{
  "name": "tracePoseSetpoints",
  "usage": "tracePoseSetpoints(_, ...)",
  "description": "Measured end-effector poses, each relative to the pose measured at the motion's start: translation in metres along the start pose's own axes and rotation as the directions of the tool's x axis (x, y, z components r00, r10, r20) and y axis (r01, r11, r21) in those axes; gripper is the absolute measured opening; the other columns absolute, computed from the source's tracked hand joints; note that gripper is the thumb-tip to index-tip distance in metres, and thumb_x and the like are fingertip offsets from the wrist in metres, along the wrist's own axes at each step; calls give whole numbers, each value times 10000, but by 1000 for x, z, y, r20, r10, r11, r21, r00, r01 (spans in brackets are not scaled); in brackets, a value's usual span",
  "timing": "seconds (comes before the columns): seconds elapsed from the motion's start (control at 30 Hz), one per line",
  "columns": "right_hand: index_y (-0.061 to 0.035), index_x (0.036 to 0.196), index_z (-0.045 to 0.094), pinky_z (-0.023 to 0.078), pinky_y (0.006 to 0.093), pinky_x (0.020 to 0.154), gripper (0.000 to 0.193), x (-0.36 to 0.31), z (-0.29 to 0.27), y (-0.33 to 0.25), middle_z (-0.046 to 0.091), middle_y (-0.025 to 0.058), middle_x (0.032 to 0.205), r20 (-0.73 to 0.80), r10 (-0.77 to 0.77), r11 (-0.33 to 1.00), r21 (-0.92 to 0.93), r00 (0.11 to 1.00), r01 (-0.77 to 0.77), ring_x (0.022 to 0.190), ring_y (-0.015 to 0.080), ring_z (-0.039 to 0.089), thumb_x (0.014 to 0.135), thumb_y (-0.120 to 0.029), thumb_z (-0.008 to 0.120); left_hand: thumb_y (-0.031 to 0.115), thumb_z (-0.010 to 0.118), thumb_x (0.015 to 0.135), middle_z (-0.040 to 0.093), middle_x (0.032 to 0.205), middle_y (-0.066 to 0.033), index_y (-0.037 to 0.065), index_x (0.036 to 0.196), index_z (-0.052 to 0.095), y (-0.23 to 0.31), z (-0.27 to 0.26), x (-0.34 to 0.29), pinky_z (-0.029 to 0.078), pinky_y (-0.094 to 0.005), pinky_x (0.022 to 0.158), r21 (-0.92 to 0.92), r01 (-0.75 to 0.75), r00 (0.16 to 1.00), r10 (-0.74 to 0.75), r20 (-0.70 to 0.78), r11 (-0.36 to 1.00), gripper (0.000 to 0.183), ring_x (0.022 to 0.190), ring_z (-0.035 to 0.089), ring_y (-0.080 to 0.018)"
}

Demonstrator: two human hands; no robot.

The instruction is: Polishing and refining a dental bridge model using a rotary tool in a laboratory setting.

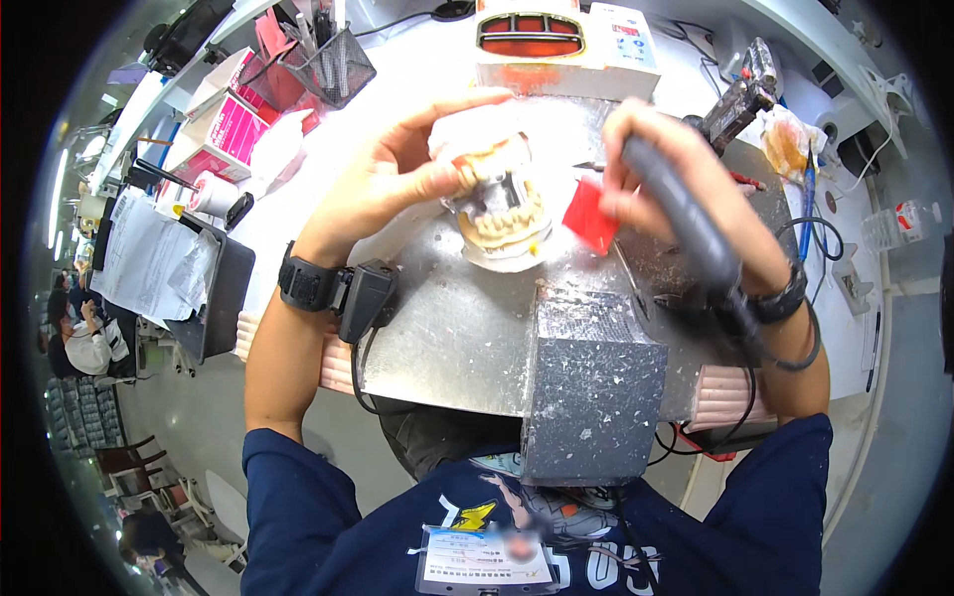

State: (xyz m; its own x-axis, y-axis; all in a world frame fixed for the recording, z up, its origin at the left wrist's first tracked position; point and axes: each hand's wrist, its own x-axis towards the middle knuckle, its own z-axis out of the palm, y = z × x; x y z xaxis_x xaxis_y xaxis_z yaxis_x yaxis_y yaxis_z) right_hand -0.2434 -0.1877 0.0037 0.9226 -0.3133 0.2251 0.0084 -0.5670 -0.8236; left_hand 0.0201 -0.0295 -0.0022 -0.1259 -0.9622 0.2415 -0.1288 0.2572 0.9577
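Observation:
In my left hand (407,164) is a plaster dental model (507,214), upper and lower jaws together, with cream teeth and a grey metallic area between. The fingers wrap its left side and top. My right hand (656,169) is curled around a thick black corded handpiece (686,214), slightly blurred. Beside the right fingertips, just right of the model, is a red sheet-like piece (593,216); whether the fingers grip it or only touch it is unclear. The handpiece's working tip cannot be made out.
Ahead stands a white box (566,70) with a red-lined opening. A mesh pen holder (333,74) and pink-white boxes (219,129) are at the left. A flecked grey block (594,397) juts from the metal worktop (447,348). A plastic bottle (899,226) lies far right.

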Motion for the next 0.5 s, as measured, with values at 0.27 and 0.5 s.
tracePoseSetpoints(0.27, -67, 1109, 499, 521, 200, 552, 357, 21, 30, 3, 662, 58, 872, 2, 87, 953, 293, 996, -83, 666, 71, 632, 855, -22, 746, 331, 859, 754, 613, 1306, -163, 10, 1318, 607, 12, 16, 6, 431, -409, 1071, 437, -355, 934, 328, 140, 827, 696, 1242, 574, -264)
tracePoseSetpoints(0.5, -80, 1123, 502, 543, 202, 559, 357, 9, 18, 3, 623, 43, 881, 170, 277, 857, 401, 946, -324, 701, 79, 641, 862, 4, 732, 211, 915, 568, 647, 1235, -157, 96, 1195, 725, 16, 34, 9, 487, -445, 997, 604, -401, 916, 292, 275, 688, 665, 1139, 620, -316)
